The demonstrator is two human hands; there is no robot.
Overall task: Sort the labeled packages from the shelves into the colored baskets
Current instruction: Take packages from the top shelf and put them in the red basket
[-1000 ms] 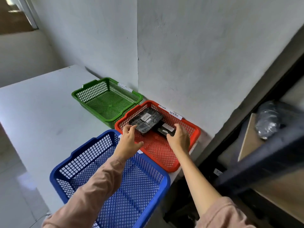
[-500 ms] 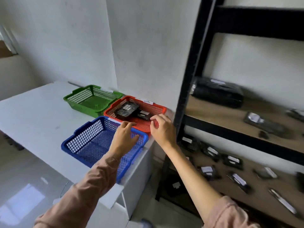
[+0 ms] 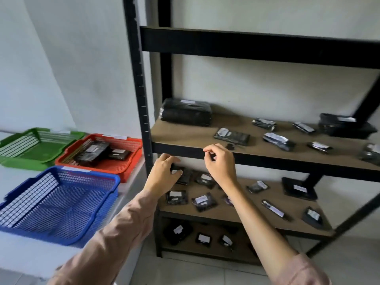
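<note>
Hovering left hand [image 3: 164,174] and right hand [image 3: 220,164], loosely curled and empty, by shelf packages [image 3: 202,202]; likely next: reading a label, gripping one.

upright post [image 3: 140,99] left, shelf beam [image 3: 267,159] ahead, gap beneath

We see a rack frame [image 3: 141,99] of black metal with a matt coat. It carries boards [image 3: 185,134] that look like brown pressed wood, dull and slightly rough. The packages [image 3: 186,115] are wrapped in shiny black plastic film with white paper labels [image 3: 299,188]. The blue basket [image 3: 90,174], red basket [image 3: 133,146] and green basket [image 3: 24,132] are smooth plastic mesh. Our sleeve [image 3: 115,233] is matt cloth, and the floor tiles [image 3: 195,272] look smooth.
</note>
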